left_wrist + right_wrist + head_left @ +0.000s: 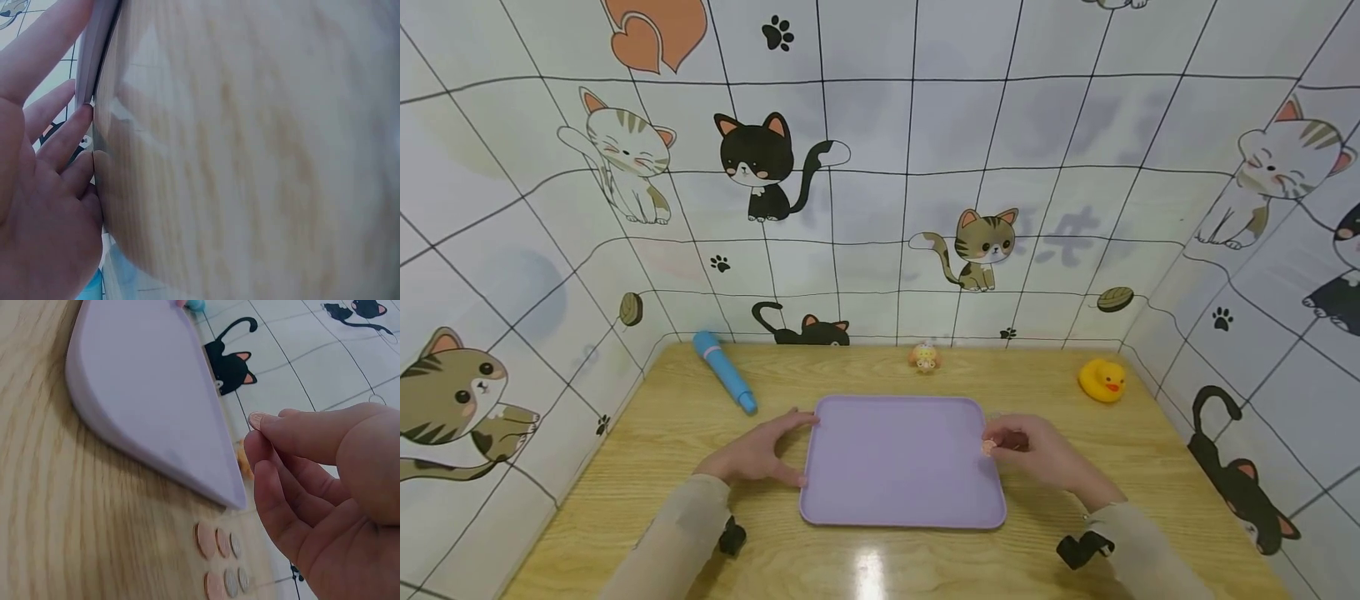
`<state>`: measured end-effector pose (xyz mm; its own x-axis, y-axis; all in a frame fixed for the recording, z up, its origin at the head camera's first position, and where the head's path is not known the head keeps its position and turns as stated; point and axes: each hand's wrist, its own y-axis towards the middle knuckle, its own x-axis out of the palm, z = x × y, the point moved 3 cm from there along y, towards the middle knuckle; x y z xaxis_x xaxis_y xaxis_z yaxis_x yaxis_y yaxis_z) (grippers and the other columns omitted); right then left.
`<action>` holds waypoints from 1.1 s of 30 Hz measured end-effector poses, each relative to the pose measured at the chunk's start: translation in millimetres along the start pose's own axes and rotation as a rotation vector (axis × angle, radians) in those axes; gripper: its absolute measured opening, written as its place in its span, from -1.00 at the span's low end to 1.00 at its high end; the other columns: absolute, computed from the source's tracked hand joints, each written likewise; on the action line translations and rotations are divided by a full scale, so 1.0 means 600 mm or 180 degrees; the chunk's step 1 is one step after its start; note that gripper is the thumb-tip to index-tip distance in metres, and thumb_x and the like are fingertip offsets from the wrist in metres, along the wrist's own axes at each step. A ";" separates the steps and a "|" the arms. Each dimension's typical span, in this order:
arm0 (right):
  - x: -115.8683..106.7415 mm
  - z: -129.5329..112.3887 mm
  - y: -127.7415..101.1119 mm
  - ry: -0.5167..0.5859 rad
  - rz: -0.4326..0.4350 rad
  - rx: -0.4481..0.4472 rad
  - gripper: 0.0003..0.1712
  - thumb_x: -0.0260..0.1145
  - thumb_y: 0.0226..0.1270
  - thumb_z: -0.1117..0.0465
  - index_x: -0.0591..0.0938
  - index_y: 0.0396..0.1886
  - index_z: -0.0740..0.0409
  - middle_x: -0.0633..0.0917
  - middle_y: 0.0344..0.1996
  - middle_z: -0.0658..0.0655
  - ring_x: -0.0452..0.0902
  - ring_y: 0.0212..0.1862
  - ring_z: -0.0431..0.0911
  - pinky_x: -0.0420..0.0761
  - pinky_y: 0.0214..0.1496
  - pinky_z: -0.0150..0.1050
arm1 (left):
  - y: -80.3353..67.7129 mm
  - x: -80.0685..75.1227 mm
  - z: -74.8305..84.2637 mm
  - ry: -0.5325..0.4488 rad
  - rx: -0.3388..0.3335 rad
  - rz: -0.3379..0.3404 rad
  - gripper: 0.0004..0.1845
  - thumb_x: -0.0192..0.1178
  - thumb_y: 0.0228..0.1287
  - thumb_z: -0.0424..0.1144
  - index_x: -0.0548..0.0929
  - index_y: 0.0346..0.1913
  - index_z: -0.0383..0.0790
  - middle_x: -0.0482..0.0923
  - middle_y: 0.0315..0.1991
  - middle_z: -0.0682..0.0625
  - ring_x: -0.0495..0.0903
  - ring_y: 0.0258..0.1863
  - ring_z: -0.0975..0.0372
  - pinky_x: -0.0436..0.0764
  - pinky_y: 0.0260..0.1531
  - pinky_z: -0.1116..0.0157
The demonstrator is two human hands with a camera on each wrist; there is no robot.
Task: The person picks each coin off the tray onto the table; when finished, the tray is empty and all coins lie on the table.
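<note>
A flat lilac tray (898, 462) lies on the table between my hands. My left hand (758, 450) is at its left side, thumb and fingers spread and fairly straight, fingertips at the rim. Over the tray's right edge, my right hand (1037, 454) pinches a small copper-coloured coin (988, 447) between thumb and fingertips. The right wrist view shows this coin (255, 420) at the thumb tip. On the table beside the tray's edge lie several coins, copper-coloured ones (205, 540) and silver ones (231, 582), hidden by the right hand in the head view.
A blue pen-shaped thing (725, 372) lies at the back left of the wooden table (775, 558). A small yellow and orange figurine (925, 357) stands behind the tray. At the back right sits a yellow rubber duck (1102, 380). Cat-printed sheeting (865, 208) surrounds the table.
</note>
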<state>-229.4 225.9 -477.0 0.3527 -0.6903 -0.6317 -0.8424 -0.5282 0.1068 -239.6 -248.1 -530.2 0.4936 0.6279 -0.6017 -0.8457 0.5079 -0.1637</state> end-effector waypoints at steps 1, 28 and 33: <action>-0.003 0.005 -0.005 -0.0042 0.0024 0.0022 -0.79 0.44 0.46 0.22 0.75 0.00 0.20 0.73 -0.20 0.03 0.61 -0.20 -0.21 0.69 -0.14 -0.34 | 0.000 0.000 0.000 0.0001 0.0001 -0.0001 0.10 0.68 0.00 0.06 0.31 0.61 0.16 -0.01 0.71 -0.10 -0.28 0.70 -0.16 -0.17 0.55 -0.36; -0.006 0.061 -0.052 -0.0319 -0.0085 0.0401 -0.85 0.48 0.40 0.26 0.76 -0.08 0.10 0.72 -0.26 -0.05 0.61 -0.21 -0.28 0.71 -0.14 -0.35 | -0.004 -0.001 0.006 -0.0053 0.0062 0.0002 0.07 0.67 0.03 -0.02 0.32 0.61 0.08 0.03 0.70 -0.13 -0.27 0.69 -0.21 -0.14 0.54 -0.39; -0.006 0.056 -0.053 -0.0388 -0.0101 0.0370 -0.85 0.49 0.38 0.27 0.77 -0.09 0.11 0.72 -0.29 -0.07 0.59 -0.25 -0.30 0.69 -0.18 -0.36 | -0.004 0.000 0.004 -0.0067 0.0036 -0.0010 0.08 0.67 0.03 0.03 0.31 0.62 0.10 -0.02 0.71 -0.14 -0.29 0.70 -0.18 -0.16 0.55 -0.37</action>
<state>-217.8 261.9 -504.0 0.3338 -0.6052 -0.7227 -0.8755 -0.4832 0.0003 -237.4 -247.8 -527.7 0.5006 0.6385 -0.5846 -0.8418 0.5165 -0.1568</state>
